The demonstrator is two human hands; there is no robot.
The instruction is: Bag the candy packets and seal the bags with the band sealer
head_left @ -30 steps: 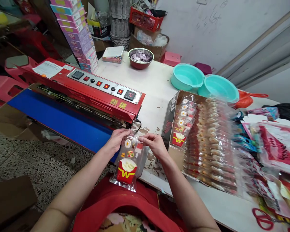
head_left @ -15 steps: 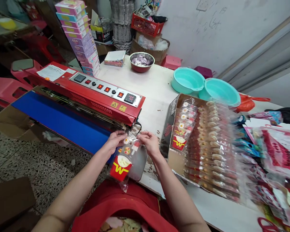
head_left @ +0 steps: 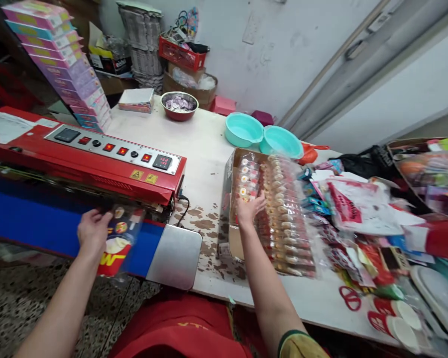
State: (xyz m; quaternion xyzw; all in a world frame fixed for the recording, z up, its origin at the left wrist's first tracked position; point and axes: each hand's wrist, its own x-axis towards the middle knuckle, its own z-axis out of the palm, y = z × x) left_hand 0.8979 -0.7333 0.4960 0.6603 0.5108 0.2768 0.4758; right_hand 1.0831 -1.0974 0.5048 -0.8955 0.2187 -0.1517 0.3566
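Observation:
My left hand (head_left: 94,231) pinches the left edge of a clear plastic packet (head_left: 116,243), over the blue conveyor belt (head_left: 52,219) of a red sealing machine (head_left: 108,166). In the packet are a red fries pocket with a yellow mark and small food-shaped pieces, one like a fried egg. My right hand (head_left: 251,208) reaches into a cardboard box (head_left: 236,243), its fingers apart against the front of a row of similar packets (head_left: 283,214). Whether it touches one firmly is hidden. A flat metal plate (head_left: 177,256) lies at the belt's right end.
Two turquoise basins (head_left: 244,129) stand behind the box, and a bowl of small sachets (head_left: 179,105) farther left. Stacked boxes (head_left: 67,74) rise behind the machine. Red scissors (head_left: 350,298), paper cups (head_left: 393,323) and heaped packaging (head_left: 358,204) cover the right side.
The packet has moved left from both hands onto the belt, now in my left hand alone. My right hand has let go of it and moved to the box. The view has turned right.

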